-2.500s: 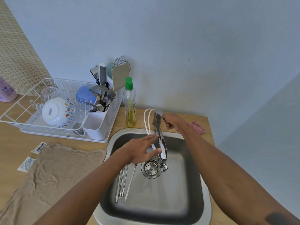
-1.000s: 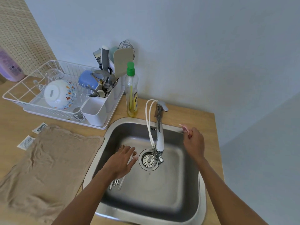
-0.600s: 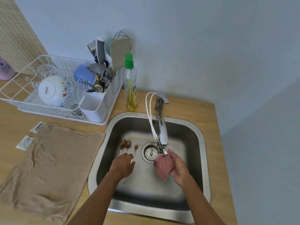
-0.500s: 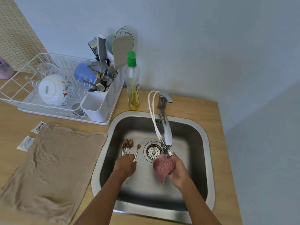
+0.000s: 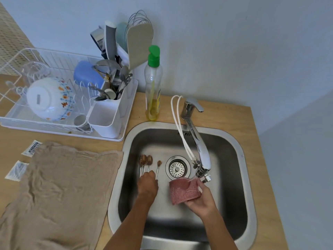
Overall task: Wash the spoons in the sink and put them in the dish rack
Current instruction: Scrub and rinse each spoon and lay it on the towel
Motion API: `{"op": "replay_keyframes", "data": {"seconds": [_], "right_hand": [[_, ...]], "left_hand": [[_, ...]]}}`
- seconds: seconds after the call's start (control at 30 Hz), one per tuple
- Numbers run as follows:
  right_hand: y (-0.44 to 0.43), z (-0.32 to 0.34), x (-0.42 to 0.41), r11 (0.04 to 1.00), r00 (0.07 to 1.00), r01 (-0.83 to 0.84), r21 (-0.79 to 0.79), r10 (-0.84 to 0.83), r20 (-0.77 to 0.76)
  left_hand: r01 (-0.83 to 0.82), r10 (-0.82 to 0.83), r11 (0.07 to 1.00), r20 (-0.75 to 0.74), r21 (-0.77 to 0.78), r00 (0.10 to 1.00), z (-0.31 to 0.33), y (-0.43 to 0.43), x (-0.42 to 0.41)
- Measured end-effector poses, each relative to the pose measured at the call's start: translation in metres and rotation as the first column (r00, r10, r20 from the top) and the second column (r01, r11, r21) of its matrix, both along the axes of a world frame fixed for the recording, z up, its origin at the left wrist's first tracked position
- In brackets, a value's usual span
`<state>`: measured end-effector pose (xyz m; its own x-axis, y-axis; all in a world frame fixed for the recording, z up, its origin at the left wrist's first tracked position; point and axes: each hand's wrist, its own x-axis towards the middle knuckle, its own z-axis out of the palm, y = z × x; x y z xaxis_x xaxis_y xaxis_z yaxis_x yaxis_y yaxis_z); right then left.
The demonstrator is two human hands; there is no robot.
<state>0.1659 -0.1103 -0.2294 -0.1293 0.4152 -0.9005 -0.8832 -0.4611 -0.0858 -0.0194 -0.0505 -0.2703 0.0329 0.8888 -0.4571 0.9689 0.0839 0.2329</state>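
Note:
Several dirty spoons (image 5: 147, 164) lie side by side on the floor of the steel sink (image 5: 239, 159), left of the drain (image 5: 177, 168), their brown-stained bowls pointing away from me. My left hand (image 5: 147, 184) covers their handle ends with curled fingers; the grip itself is hidden. My right hand (image 5: 198, 197) holds a pink mesh scrubber (image 5: 183, 191) under the tip of the chrome faucet (image 5: 200, 147). The white wire dish rack (image 5: 54, 58) stands on the counter at back left, with a white cutlery holder (image 5: 106, 118) at its near right corner.
A dish soap bottle (image 5: 153, 85) with a green cap stands behind the sink's left corner. A beige towel (image 5: 59, 192) is spread on the wooden counter left of the sink. The rack holds an upturned bowl (image 5: 48, 98), a blue cup and utensils.
My right hand left the faucet lever, picked the pink scrubber off the counter and brought it under the spout. My left hand moved down onto the spoon handles.

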Motion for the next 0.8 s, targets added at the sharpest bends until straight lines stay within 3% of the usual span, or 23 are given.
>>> {"op": "replay_keyframes", "data": {"seconds": [0.1, 0.23, 0.4, 0.57, 0.67, 0.8], "right_hand": [[-0.006, -0.006, -0.005, 0.999, 1.000, -0.003, -0.043, 0.003, -0.004], [-0.010, -0.013, -0.010, 0.987, 0.987, 0.154, -0.037, -0.156, -0.033], [-0.013, -0.003, -0.007, 0.968, 0.969, 0.240, 0.075, -0.235, -0.073], [-0.010, 0.016, -0.011, 0.949, 0.959, 0.270, 0.163, -0.250, -0.131], [-0.005, 0.021, -0.012, 0.937, 0.949, 0.307, 0.166, -0.289, -0.122], [-0.006, 0.027, -0.012, 0.921, 0.942, 0.333, 0.200, -0.313, -0.124]], "left_hand": [[-0.043, 0.043, 0.999, 0.016, -0.004, 0.999, -0.003, 0.000, 0.001], [-0.054, 0.054, 0.998, 0.047, -0.014, 0.997, -0.005, 0.001, 0.001], [0.039, -0.039, 0.999, 0.029, 0.000, 0.999, -0.003, 0.002, -0.003], [-0.011, 0.018, 0.999, 0.195, -0.034, 0.981, 0.007, -0.001, -0.012], [-0.187, 0.224, 0.974, 0.419, -0.129, 0.880, 0.014, -0.005, -0.014], [-0.299, 0.467, 0.883, 0.617, -0.361, 0.634, 0.028, -0.015, -0.018]]}}
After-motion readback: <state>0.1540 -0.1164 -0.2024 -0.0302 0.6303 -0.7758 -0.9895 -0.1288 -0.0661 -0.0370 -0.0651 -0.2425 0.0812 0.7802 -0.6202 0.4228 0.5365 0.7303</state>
